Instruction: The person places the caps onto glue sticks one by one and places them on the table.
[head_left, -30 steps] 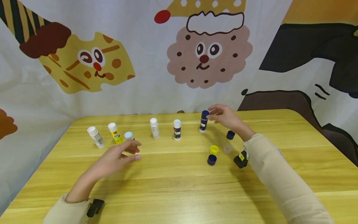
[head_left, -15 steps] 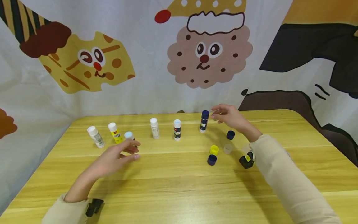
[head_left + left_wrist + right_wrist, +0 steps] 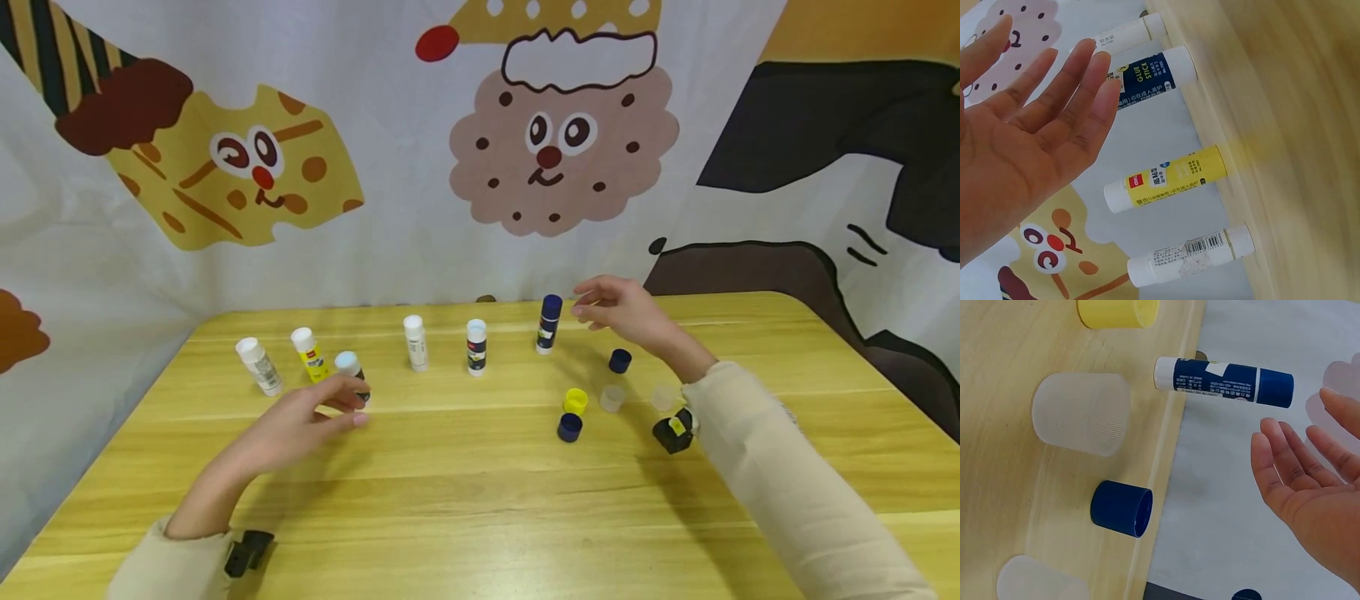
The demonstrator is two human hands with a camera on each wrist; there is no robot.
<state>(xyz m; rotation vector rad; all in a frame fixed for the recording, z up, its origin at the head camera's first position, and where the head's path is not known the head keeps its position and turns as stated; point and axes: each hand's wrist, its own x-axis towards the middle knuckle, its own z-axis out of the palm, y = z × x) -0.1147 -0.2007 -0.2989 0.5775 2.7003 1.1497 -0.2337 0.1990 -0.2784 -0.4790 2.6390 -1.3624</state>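
My right hand [image 3: 618, 310] hovers just right of a capped navy glue stick [image 3: 549, 323], fingers relaxed and apart from it; the right wrist view shows the gap beside the blue cap. My left hand [image 3: 303, 425] hangs loosely over the table, holding nothing, in front of an uncapped navy glue stick [image 3: 349, 367] that it partly hides. Behind it stand a yellow glue stick [image 3: 1175, 177] and a white glue stick [image 3: 1188, 256], both upright. Mid-table are another white glue stick [image 3: 416, 342] and an uncapped navy one [image 3: 476, 347].
Loose caps lie at the right: a yellow cap [image 3: 575, 402], a blue cap [image 3: 569, 427], another blue cap [image 3: 619, 361], a clear cap [image 3: 612, 398] and a second clear cap [image 3: 663, 397]. A printed curtain [image 3: 405, 267] hangs behind the wooden table [image 3: 465, 517].
My right hand has drawn back rightward from the capped navy glue stick, which stays standing. The left hand has shifted slightly left and down.
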